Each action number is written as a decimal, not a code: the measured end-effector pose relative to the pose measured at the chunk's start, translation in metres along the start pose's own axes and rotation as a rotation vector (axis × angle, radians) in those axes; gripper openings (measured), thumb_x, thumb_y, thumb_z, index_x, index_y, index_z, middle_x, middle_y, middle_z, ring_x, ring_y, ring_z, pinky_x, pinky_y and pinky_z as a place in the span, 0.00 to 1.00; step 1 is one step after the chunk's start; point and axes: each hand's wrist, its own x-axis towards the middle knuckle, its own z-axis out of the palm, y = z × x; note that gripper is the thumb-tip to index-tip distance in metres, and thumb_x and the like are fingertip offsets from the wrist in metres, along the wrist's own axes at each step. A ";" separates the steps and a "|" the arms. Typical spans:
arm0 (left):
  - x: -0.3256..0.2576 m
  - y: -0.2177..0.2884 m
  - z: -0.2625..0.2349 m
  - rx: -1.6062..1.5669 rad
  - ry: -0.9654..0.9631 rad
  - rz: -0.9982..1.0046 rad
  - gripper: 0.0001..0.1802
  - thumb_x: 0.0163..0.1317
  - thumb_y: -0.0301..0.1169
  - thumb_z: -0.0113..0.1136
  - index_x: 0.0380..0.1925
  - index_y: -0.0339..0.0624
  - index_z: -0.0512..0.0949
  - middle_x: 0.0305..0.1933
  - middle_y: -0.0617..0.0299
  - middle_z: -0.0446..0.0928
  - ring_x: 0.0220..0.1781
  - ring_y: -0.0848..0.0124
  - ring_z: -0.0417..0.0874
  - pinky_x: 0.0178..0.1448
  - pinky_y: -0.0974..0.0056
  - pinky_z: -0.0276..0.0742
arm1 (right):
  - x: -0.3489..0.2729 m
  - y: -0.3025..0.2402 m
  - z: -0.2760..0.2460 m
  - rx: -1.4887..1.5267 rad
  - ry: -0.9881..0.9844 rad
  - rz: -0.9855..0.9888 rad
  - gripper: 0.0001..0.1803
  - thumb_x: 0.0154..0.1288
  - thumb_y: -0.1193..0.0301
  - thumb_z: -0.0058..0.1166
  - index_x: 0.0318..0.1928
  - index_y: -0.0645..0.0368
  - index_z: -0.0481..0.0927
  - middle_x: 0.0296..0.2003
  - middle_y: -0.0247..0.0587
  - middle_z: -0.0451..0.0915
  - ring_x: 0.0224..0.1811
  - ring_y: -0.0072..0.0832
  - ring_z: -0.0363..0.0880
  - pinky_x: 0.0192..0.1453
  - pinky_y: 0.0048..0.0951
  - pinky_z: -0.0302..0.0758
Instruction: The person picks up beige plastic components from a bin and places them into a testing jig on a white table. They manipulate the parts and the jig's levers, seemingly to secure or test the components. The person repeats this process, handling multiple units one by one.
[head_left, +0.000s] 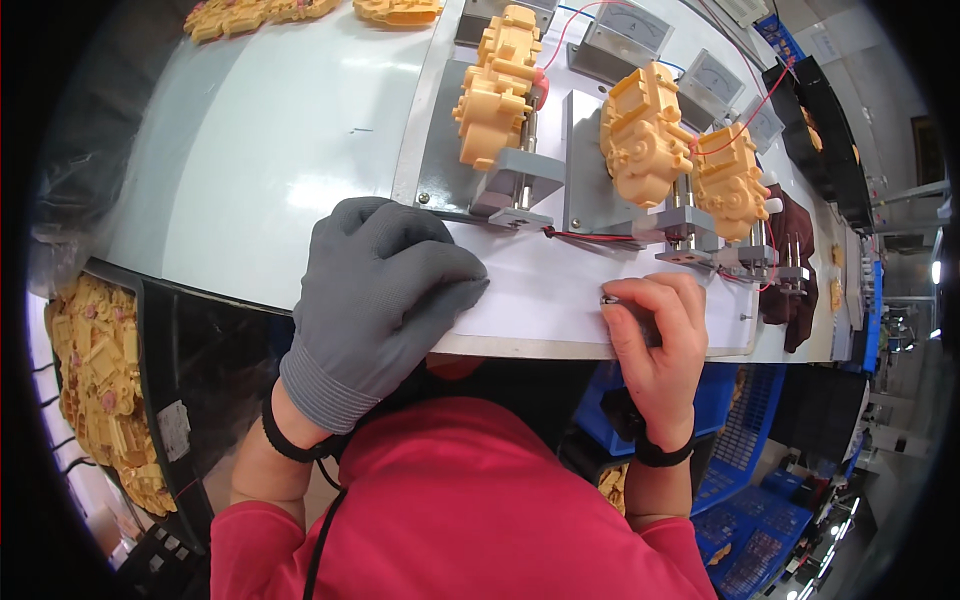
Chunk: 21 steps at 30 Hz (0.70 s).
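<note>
Here, right fingers (645, 293) pinch a tiny silvery piece (608, 299); gloved left fingers (448, 264) curl together.

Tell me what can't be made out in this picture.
Head view:
- Small metal piece: tiny, partly covered by the right hand pinching it.
- Anything beneath the gloved left hand: hidden by the glove.
- Yellow part, top: cut off by upper edge.
- Needle of the gauge: too small.

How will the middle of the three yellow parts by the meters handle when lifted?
The yellow part looks stiff, with crisp moulded edges. Its open recess suggests low weight for its size. The bumpy surface probably resists slipping.
</note>
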 end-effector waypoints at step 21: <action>-0.004 0.004 0.007 -0.035 0.039 -0.107 0.07 0.53 0.28 0.70 0.33 0.45 0.84 0.39 0.60 0.76 0.50 0.59 0.72 0.55 0.58 0.71 | 0.002 0.000 0.001 0.045 0.046 -0.023 0.12 0.51 0.72 0.71 0.37 0.53 0.83 0.32 0.32 0.78 0.35 0.32 0.74 0.42 0.33 0.65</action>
